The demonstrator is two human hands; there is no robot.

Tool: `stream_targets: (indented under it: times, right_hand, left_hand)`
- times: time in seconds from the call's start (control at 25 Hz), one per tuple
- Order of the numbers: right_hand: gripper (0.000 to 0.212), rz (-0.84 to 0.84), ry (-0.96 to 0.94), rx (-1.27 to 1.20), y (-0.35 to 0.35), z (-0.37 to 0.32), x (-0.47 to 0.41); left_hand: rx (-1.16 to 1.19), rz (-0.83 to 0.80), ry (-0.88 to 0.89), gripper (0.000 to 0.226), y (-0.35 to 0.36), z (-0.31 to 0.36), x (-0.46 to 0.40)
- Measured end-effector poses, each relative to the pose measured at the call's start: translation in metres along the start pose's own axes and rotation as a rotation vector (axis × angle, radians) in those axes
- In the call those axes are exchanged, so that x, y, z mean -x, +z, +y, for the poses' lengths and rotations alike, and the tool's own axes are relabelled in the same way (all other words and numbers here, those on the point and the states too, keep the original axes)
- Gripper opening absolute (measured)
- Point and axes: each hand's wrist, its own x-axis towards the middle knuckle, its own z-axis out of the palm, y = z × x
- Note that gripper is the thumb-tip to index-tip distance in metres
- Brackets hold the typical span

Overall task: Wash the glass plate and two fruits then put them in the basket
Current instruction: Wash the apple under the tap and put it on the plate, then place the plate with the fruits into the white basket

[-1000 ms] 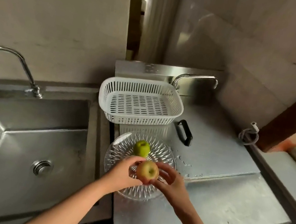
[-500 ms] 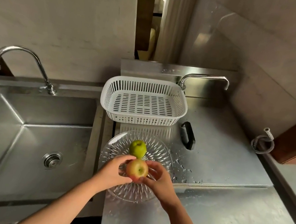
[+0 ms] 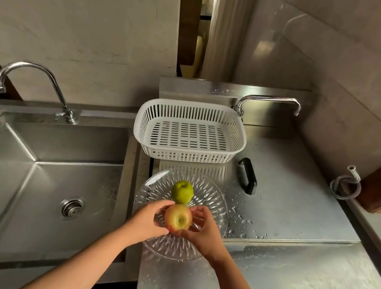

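A cut-glass plate (image 3: 212, 205) lies on the steel counter just right of the sink. On its far half rests a green apple (image 3: 182, 191). Over the plate's middle, a red-yellow apple (image 3: 178, 219) is held between both hands: my left hand (image 3: 146, 219) cups its left side and my right hand (image 3: 205, 231) cups its right side. Behind the plate stands the white slotted basket (image 3: 239, 137), with nothing in it.
The steel sink (image 3: 38, 170) with a drain and a curved tap (image 3: 32, 80) lies to the left. A second tap (image 3: 270, 100) stands behind the basket. A black handle (image 3: 247, 175) and water drops are on the counter to the right, and a coiled hose (image 3: 346, 185) beyond.
The view has shifted, so the sink and tap show more fully. Both hands keep hold of the red-yellow apple over the plate; the green apple has stayed put.
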Motion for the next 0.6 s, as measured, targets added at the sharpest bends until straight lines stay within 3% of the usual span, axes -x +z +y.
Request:
stream_targets:
  times: [0.16, 0.2, 0.28, 0.36, 0.4, 0.48, 0.6]
  right_hand:
    - [0.064, -0.075, -0.011, 0.001, -0.009, -0.008, 0.0]
    - [0.059, -0.005, -0.048, 0.027, -0.016, -0.01, 0.0]
    - [0.043, 0.307, -0.114, 0.194, -0.036, -0.013, -0.003]
    - [0.035, 0.545, -0.054, 0.419, -0.06, -0.012, -0.007]
    - [0.034, 0.556, 0.027, 0.483, -0.068, -0.01, -0.008]
    - [0.03, 0.459, 0.184, 0.551, -0.07, -0.006, -0.01]
    - [0.024, 0.382, 0.26, 0.46, -0.06, -0.001, -0.009]
  left_hand:
    - [0.061, 0.011, -0.02, 0.066, -0.014, 0.003, 0.003]
    - [0.073, 0.08, -0.006, 0.058, -0.022, 0.005, 0.004]
    - [0.08, 0.341, 0.014, 0.039, -0.038, 0.007, 0.005]
    - [0.075, 0.585, -0.086, 0.032, -0.054, 0.002, 0.006]
    - [0.093, 0.597, -0.208, 0.034, -0.059, -0.002, 0.007]
    - [0.244, 0.411, -0.475, 0.04, -0.059, -0.006, 0.011]
    - [0.457, 0.196, -0.563, 0.046, -0.048, -0.002, 0.02]
